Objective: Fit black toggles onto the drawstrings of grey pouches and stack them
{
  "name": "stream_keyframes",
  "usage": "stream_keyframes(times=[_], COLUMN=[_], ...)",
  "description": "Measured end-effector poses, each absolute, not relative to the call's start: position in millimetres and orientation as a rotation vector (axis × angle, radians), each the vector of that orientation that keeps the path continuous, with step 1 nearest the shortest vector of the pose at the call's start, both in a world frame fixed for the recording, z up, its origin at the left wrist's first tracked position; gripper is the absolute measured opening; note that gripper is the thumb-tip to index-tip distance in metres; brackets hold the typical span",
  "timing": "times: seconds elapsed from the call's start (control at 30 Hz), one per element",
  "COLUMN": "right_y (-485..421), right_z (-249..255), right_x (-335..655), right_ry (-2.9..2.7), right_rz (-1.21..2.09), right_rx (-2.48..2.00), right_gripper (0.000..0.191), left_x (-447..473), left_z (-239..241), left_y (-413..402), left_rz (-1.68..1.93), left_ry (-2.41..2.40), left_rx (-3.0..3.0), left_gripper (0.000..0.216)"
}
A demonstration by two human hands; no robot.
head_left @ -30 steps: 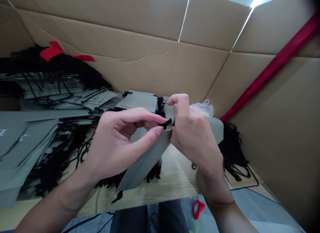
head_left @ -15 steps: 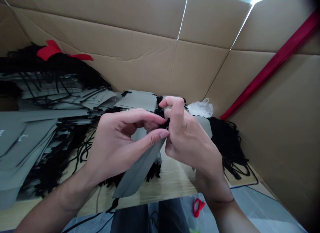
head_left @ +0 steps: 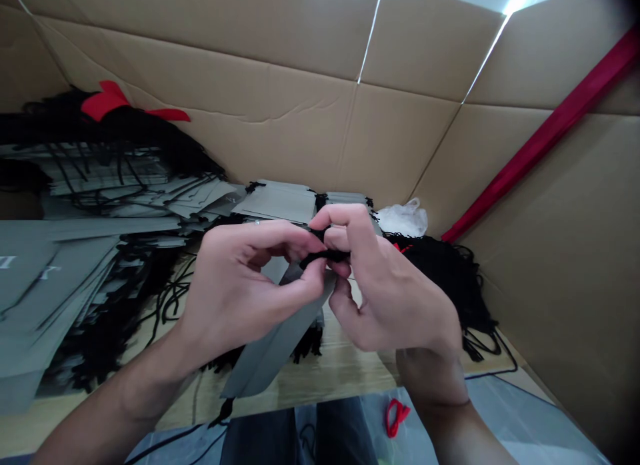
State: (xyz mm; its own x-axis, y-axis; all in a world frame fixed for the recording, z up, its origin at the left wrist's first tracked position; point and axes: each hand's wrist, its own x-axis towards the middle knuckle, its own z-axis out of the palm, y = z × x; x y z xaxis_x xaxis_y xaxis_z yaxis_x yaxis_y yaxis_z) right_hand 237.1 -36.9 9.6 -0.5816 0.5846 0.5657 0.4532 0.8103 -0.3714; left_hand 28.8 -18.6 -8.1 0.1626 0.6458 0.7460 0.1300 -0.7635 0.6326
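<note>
Between my hands is a black cord [head_left: 326, 257], attached near the upper end of a grey flat paper bag [head_left: 277, 348]. The bag hangs slanting down to the left, and another black cord end shows at its lower corner. My left hand [head_left: 245, 278] pinches the cord between thumb and fingers. My right hand [head_left: 387, 278] has its fingers curled on the cord's right part, with the index finger bent above and the thumb lower down, apart from the cord. Fingers hide how the cord joins the bag.
Stacks of grey paper bags [head_left: 55, 285] with black cords fill the left. Smaller stacks [head_left: 275, 200] stand behind my hands. A heap of black cords [head_left: 440, 278] lies at right, near a clear plastic bag [head_left: 404, 217]. Cardboard walls [head_left: 280, 98] enclose the table; a red strip [head_left: 540, 138] crosses them.
My right hand has shifted slightly right and its thumb has come away from the left fingers. More of the black cord now shows between the hands.
</note>
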Motion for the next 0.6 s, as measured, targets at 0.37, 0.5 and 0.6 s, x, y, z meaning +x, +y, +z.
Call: stream_keyframes(times=[0.37, 0.5, 0.6], right_y=[-35.5, -37.1, -38.4], right_z=[18.9, 13.4, 11.9], right_x=[250.3, 253.7, 254.3], right_ry=[-2.290, -2.254, -2.235], right_rz=[0.619, 0.621, 0.540], right_rx=[-0.649, -0.706, -0.764], right_gripper=[0.034, 0.041, 0.051], left_x=[24.8, 19.0, 16.7], left_z=[2.0, 7.2, 9.1], left_y=[-20.5, -20.8, -19.4], left_rz=[1.470, 1.321, 1.261], left_ry=[0.743, 0.766, 0.737], left_rx=[1.887, 1.860, 1.805], left_gripper=[0.016, 0.013, 0.018])
